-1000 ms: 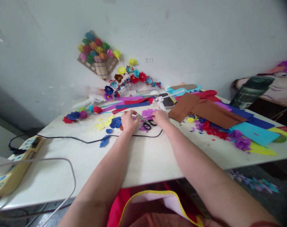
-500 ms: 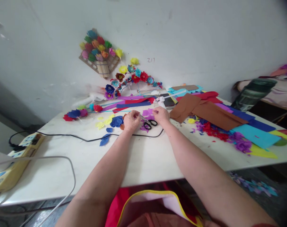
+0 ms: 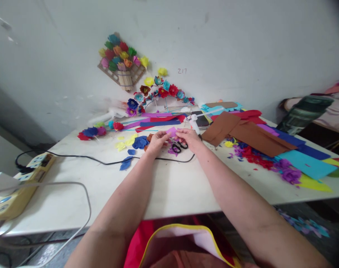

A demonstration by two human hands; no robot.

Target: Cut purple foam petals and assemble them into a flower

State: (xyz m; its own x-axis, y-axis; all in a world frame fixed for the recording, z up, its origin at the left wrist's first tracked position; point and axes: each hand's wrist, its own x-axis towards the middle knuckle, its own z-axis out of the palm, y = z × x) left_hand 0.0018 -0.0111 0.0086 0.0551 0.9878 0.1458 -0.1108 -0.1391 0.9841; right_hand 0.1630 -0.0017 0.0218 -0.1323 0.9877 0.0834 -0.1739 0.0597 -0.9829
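Note:
Between my two hands is a small purple paper piece (image 3: pixel 171 131). My left hand (image 3: pixel 157 142) pinches its left side, and my right hand (image 3: pixel 188 138) pinches its right side. Black-handled scissors (image 3: pixel 176 148) lie on the table just below my fingers, their blades hidden by my hands. More purple scraps (image 3: pixel 171 150) lie beside the scissors. Blue petals (image 3: pixel 140 142) and yellow petals (image 3: pixel 120 145) are left of my left hand. Behind my right hand rests a white glue gun (image 3: pixel 192 120).
A black cable (image 3: pixel 94 161) crosses the white table (image 3: pixel 175 193) under my forearms. The yellow power strip (image 3: pixel 32 182) sits at the left edge. Brown paper (image 3: pixel 261 138) and coloured scraps cover the right side. Paper flowers (image 3: pixel 164 90) stand at the back.
My hands have come closer together, and the purple piece is now stretched between their fingers. The view has shifted slightly.

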